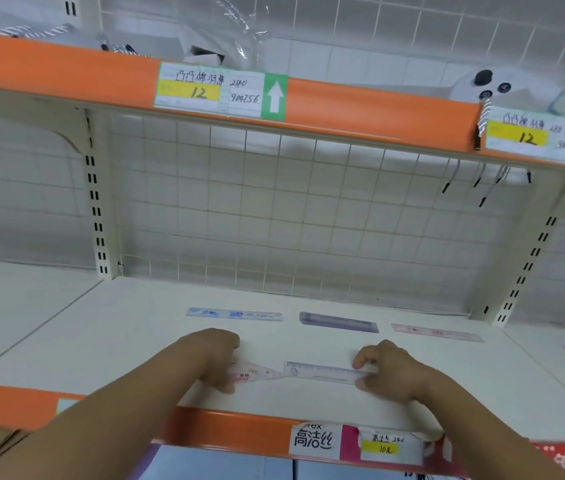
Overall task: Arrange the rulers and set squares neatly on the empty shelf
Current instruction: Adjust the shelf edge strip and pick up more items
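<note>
Two pieces are sitting in the front row of the shelf (128,341), and both are being held at once. The left hand (212,358) is curling its fingers down over the wide end of a pink set square (257,373), while the right hand (392,372) is pinching the right end of a clear ruler (322,372) between thumb and forefinger. Each grip is closing on its own piece; neither is spreading wide.

The set square's tip and the ruler's left end are meeting, or nearly so (blur is keeping me from telling which). Trouble is waiting there, I judge: a push from either side could be riding one thin plastic edge over the other and skewing the row. Both pieces are also lying near the orange front lip (232,424), so a careless drag toward the body is risking a slide off the shelf.

Behind them, a blue ruler (234,314), a purple piece (339,322) and a pale pink ruler (437,333) are lying flat in a line with gaps between, near the wire back grid (274,216). A long reach could be knocking them crooked.

No box or tray is showing; the shelf alone is carrying these five pieces, flat and unstacked.
</note>
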Demonstrator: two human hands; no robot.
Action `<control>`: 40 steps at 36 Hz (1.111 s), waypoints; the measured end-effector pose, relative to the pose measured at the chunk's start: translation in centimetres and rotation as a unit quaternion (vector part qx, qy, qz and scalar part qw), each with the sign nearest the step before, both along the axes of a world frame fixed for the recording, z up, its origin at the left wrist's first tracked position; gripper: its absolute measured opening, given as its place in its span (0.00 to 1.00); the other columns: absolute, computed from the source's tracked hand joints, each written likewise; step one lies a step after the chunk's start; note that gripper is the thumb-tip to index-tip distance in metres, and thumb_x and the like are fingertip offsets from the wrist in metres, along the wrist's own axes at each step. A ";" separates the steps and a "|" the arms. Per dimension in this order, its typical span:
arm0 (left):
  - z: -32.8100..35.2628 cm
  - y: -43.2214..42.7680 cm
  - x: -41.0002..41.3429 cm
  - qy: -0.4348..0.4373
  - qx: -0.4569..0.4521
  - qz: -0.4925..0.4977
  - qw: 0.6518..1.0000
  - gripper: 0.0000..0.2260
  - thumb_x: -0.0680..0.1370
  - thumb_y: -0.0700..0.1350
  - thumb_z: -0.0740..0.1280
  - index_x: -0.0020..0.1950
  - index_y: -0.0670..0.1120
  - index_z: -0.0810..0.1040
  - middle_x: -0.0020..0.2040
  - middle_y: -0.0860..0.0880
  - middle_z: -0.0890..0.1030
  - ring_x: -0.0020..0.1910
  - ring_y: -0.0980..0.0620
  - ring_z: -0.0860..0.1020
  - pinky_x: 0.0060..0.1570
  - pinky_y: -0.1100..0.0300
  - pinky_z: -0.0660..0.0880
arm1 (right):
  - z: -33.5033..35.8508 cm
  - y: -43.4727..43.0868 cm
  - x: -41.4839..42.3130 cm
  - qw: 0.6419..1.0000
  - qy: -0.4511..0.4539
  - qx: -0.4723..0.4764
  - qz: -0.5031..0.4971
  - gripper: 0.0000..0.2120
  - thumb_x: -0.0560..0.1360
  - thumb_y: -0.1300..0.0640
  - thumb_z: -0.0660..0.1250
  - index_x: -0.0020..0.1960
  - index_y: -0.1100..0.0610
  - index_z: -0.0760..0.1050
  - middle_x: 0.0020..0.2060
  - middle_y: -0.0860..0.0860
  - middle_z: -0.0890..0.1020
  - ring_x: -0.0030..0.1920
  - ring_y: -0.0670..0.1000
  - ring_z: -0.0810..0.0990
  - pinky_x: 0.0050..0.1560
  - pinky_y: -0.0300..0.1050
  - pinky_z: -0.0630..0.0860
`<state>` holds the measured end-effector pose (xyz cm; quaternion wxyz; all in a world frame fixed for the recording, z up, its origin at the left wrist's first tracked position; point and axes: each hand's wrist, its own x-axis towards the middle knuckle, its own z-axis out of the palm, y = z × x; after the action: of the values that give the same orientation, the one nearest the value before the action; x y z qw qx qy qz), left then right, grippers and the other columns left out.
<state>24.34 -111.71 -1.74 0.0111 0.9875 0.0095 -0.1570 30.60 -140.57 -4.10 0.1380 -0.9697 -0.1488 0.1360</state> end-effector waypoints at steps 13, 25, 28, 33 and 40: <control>-0.3 1.6 0.2 0.049 0.065 0.023 0.996 0.18 0.71 0.57 0.73 0.47 0.46 0.72 0.35 0.53 0.70 0.44 0.51 0.73 0.47 0.60 0.71 | -0.4 0.8 0.3 0.998 -0.055 0.013 0.009 0.12 0.73 0.54 0.70 0.41 0.45 0.65 0.45 0.45 0.70 0.47 0.47 0.69 0.43 0.37 0.65; -0.6 1.6 0.8 0.059 0.069 0.020 0.996 0.18 0.71 0.57 0.73 0.48 0.47 0.71 0.46 0.50 0.75 0.45 0.51 0.73 0.54 0.59 0.73 | -1.0 0.3 0.6 0.989 -0.143 0.017 0.019 0.19 0.72 0.63 0.64 0.31 0.44 0.66 0.33 0.40 0.74 0.38 0.44 0.73 0.39 0.34 0.67; -0.5 1.6 0.8 0.061 0.070 0.016 0.996 0.17 0.71 0.57 0.73 0.46 0.47 0.72 0.44 0.50 0.75 0.44 0.51 0.73 0.50 0.60 0.73 | -1.0 0.3 0.6 0.989 -0.149 0.007 0.022 0.20 0.72 0.64 0.63 0.28 0.43 0.68 0.32 0.38 0.75 0.40 0.44 0.75 0.39 0.33 0.69; -0.4 1.4 0.8 0.059 0.071 0.016 0.996 0.17 0.71 0.57 0.73 0.48 0.47 0.73 0.45 0.50 0.75 0.44 0.51 0.73 0.52 0.59 0.74 | -0.4 0.6 0.3 0.988 -0.135 -0.016 0.068 0.11 0.74 0.60 0.65 0.37 0.48 0.81 0.35 0.38 0.76 0.42 0.43 0.75 0.43 0.35 0.69; -0.4 1.3 0.7 0.061 0.078 0.018 0.995 0.18 0.71 0.57 0.73 0.48 0.46 0.72 0.46 0.50 0.75 0.44 0.51 0.73 0.53 0.60 0.74 | 0.0 0.9 -0.1 0.984 -0.138 -0.042 0.105 0.09 0.76 0.52 0.67 0.53 0.52 0.83 0.41 0.42 0.78 0.46 0.46 0.75 0.49 0.38 0.71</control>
<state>25.05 -110.42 -2.12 -0.0640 0.9737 0.0398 -0.2151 30.54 -139.66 -4.11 0.0599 -0.9631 -0.2614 0.0207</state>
